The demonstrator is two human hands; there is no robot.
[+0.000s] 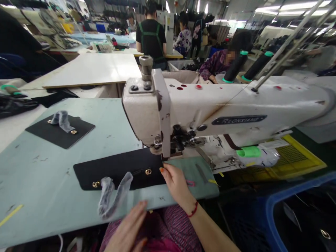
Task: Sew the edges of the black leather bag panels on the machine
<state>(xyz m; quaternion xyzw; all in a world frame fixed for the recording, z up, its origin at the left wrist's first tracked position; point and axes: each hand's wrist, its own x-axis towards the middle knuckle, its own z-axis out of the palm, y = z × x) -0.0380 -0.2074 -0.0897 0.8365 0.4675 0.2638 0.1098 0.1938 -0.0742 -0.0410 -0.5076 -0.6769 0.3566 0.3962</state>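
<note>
A black panel [118, 166] with two gold fittings and a plastic-wrapped handle [110, 201] lies on the pale green table [52, 196], its right end beneath the head of a white sewing machine [143, 112]. My right hand [174, 180] pinches the panel's right edge between thumb and fingers, just below the needle area, which is hidden. Over the table's front edge, near the wrapped handle, my left hand [128, 225] is slightly blurred, fingers stretched out and holding nothing.
Another black panel [61, 134] with a wrapped handle lies at the left. Two black thread cones [236, 66] stand behind the machine. A blue bin [273, 206] and a yellow crate [301, 159] are at the right. Several people are in the background.
</note>
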